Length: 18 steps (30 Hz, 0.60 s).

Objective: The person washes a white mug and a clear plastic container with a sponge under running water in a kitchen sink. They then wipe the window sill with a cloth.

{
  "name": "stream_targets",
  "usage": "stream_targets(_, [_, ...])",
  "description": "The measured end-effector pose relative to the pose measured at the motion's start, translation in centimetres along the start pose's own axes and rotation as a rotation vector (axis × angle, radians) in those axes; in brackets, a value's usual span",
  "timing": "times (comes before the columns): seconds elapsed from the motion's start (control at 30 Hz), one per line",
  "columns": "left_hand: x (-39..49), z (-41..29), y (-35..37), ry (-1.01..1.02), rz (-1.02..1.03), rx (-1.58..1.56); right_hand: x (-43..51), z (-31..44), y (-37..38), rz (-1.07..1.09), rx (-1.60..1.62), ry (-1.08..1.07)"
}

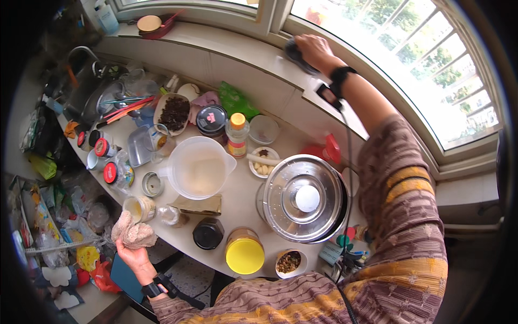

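My left hand [133,256] is closed around a crumpled pink cloth [135,233], held up beside the counter's front edge. Close to the cloth stands an open tub [139,208] with a pale inside. Stretched out to the far side, my right hand [317,50] presses a dark grey cloth [297,56] on the white window ledge [243,46], near the window frame. That cloth is partly covered by the hand, and its exact kind is hard to make out. A black strap and a cabled device sit at my right wrist.
On the counter stand a lidded steel pot [303,202], a translucent plastic jug [198,168], a bottle with an orange cap [237,133], a yellow-lidded jar [245,255] and a bowl of dark food [173,113]. A red pan [162,28] lies farther along the ledge.
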State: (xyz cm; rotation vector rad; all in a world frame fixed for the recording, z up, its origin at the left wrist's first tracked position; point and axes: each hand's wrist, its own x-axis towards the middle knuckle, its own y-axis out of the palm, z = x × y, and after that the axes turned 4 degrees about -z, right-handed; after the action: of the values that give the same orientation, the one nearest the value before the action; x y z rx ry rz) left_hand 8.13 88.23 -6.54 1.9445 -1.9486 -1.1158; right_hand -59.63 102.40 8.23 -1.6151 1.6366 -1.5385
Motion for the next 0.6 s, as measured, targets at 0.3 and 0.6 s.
stream_targets(0.3, [-0.4,-1.0,0.1,-0.023,-0.043,0.01,-12.6,-7.1,-3.3,0.141,0.051,0.142])
stream_targets(0.6, [0.8,0.6,0.4,-0.045,-0.078,0.007,-14.9,-6.9,-5.2,0.182,-0.084,0.303])
